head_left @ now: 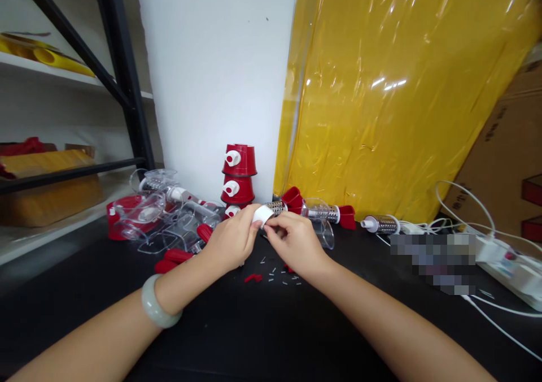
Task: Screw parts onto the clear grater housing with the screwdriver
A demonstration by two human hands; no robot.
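The left hand and right hand pinch a white cap-like part between their fingertips, above the black worktop. Its long axis slants, one rounded end tipped toward the upper left; it looks short, smooth and plain, partly hidden by fingers.

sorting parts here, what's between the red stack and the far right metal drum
Two other metal drums, red pieces and clear plastic, in the head view.
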